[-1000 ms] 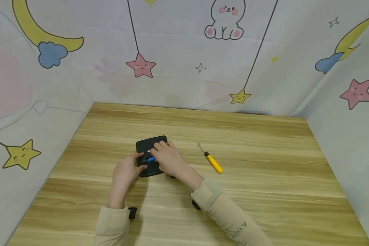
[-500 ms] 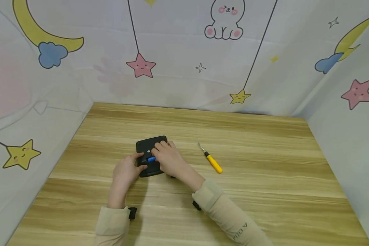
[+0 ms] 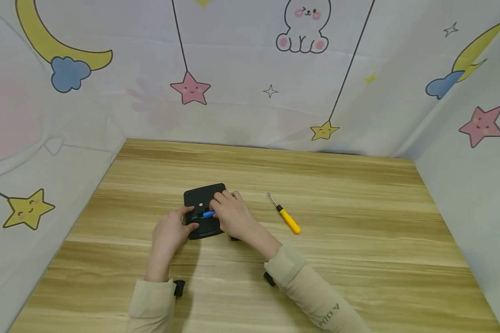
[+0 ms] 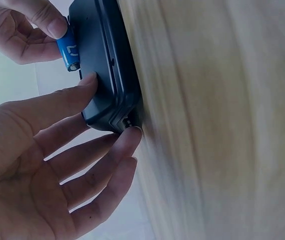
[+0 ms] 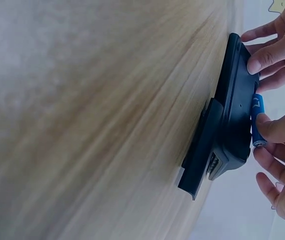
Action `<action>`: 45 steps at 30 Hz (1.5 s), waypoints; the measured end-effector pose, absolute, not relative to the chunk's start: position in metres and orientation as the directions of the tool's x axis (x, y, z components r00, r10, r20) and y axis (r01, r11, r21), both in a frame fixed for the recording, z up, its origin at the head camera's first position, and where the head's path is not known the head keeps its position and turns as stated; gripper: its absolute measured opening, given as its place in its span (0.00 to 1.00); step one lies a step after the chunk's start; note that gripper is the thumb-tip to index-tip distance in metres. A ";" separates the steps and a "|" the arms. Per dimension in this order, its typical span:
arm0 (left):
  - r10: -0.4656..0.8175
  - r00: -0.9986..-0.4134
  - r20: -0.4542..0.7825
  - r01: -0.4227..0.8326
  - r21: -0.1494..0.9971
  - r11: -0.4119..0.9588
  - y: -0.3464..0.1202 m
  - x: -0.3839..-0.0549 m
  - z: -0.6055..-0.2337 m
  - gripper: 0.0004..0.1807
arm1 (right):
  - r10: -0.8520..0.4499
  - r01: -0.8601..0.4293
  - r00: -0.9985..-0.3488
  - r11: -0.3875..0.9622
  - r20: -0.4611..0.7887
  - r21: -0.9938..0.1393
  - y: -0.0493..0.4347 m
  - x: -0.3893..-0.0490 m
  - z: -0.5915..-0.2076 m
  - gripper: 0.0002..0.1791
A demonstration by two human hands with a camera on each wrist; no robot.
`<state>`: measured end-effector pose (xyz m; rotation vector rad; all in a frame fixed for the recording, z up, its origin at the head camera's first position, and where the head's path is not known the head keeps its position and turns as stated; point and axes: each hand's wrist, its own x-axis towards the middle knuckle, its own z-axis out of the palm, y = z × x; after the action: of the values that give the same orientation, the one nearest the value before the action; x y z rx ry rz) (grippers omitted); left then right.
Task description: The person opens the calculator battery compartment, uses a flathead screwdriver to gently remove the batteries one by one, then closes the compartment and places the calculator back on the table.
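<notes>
A flat black device [image 3: 208, 229] with rounded corners lies on the table, a small white dot and a battery slot on its upper face. My left hand [image 3: 171, 231] grips its left edge; in the left wrist view the thumb [image 4: 65, 102] presses on top and the fingertips meet the side. Between thumb and fingers, my right hand [image 3: 235, 217] pinches a blue battery [image 5: 257, 117]. One battery end points at the slot, and the battery is tilted over the device's face. How far it sits inside the slot is hidden.
A yellow-handled screwdriver [image 3: 289, 221] lies right of the device. A dark thin piece [image 5: 201, 150] sits against the device's near right side, mostly hidden by the right hand in the head view. A patterned cloth [image 3: 241, 111] hangs behind the wooden table [image 3: 358, 208].
My right hand has shifted slightly to the right with the battery, which now shows more of its length and a steeper tilt. The left hand and the device stay put.
</notes>
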<state>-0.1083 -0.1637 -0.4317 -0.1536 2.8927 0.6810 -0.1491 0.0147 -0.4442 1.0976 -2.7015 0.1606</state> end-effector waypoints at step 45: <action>-0.061 -0.985 -0.164 -0.129 0.444 0.887 -0.162 -0.107 -0.430 0.29 | -0.466 -0.490 -0.871 0.803 0.155 -0.339 0.067 -0.127 -0.448 0.06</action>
<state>-0.1066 -0.1625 -0.4302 -0.1470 2.9087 0.6992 -0.1274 0.0668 -0.4482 0.7756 -2.9223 0.5767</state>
